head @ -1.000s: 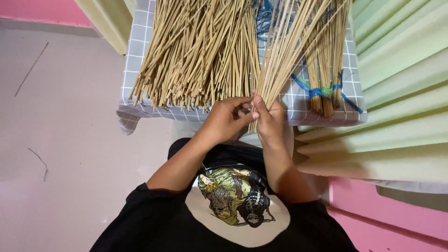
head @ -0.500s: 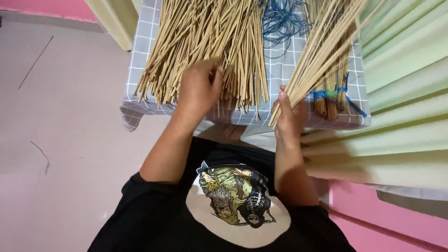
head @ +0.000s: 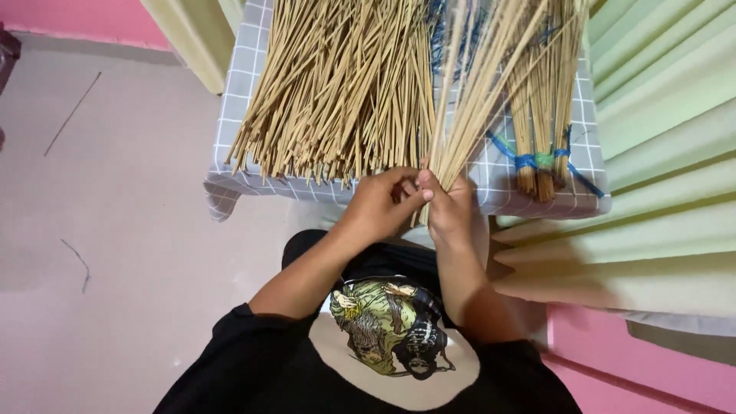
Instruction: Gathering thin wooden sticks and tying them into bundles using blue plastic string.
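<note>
My right hand grips the lower ends of a bunch of thin tan sticks that fans up and away over the table. My left hand meets it at the bunch's base, its fingers pinched on a single stick beside the bunch. A large loose pile of the same sticks lies on the table just left of my hands. At the right lies a tied bundle of sticks bound with blue and green cord.
The sticks rest on a small table with a grey checked cloth. Pale green pleated curtain hangs close on the right. A pink wall strip shows at lower right. Stray strands lie on the pale floor at left.
My left hand came back from the loose pile to the base of the bunch in my right hand. The bunch has swung from tilted right to more upright.
</note>
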